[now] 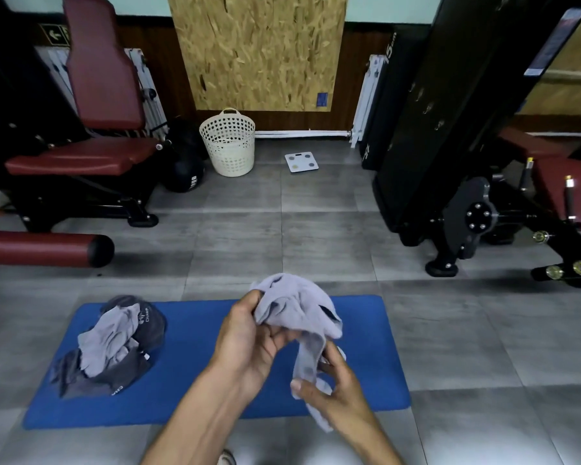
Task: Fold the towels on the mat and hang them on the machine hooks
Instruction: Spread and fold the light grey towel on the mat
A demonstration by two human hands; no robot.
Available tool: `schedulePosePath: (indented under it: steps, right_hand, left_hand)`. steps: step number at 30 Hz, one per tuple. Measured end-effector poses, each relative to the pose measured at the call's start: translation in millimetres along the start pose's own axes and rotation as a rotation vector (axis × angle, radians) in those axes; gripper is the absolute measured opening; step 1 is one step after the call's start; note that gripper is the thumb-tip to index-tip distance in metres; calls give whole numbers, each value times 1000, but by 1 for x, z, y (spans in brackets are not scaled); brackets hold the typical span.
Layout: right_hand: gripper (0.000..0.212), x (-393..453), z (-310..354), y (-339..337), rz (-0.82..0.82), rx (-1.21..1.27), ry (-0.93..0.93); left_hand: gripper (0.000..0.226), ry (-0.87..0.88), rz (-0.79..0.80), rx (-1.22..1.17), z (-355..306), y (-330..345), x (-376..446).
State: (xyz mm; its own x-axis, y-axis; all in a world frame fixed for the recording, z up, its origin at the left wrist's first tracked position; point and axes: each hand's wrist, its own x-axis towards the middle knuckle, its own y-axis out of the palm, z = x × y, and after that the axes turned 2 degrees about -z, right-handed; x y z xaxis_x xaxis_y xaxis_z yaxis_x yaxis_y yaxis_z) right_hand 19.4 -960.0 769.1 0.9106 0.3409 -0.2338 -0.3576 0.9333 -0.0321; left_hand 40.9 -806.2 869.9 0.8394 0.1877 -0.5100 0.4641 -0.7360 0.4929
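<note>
Grey floor tiles stretch out ahead of you to a wall faced with a chipboard panel, and a blue mat lies across the floor just in front of you. Above the middle of the mat you hold a light grey towel bunched up in the air. Your left hand grips its upper part, thumb and fingers curled into the cloth, while your right hand pinches a hanging strip lower down, fingers bent round it. The towel's bottom end trails below your right hand over the mat's near edge. Near the mat's left end sits a crumpled pile of towels, light grey ones tangled with dark grey ones that carry white lettering; the pile rests wholly on the mat, well apart from your hands. Off the far right corner of the mat stands a black machine, its tall column tilted in this wide view, with a row of small hooks running up its face; no towel hangs on them. To your left is another machine with dark red pads. Against the far wall stand a cream perforated laundry basket and, just beside it on the floor, a white bathroom scale.
</note>
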Motion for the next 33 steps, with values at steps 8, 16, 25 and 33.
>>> schedulePosePath:
  steps: [8, 16, 25, 33]
  right_hand:
    - [43, 30, -26, 9, -547, -40, -16]
    - [17, 60, 73, 21, -230, -533, -214]
    - [18, 78, 128, 20, -275, -863, -352]
    - [8, 73, 54, -8, -228, -869, -361]
  left_hand:
    - [37, -2, 38, -87, -30, -34, 9]
    - [39, 378, 236, 887, -23, -74, 12]
    - [6, 440, 392, 848, -52, -68, 61]
    - [37, 590, 289, 665, -96, -42, 34]
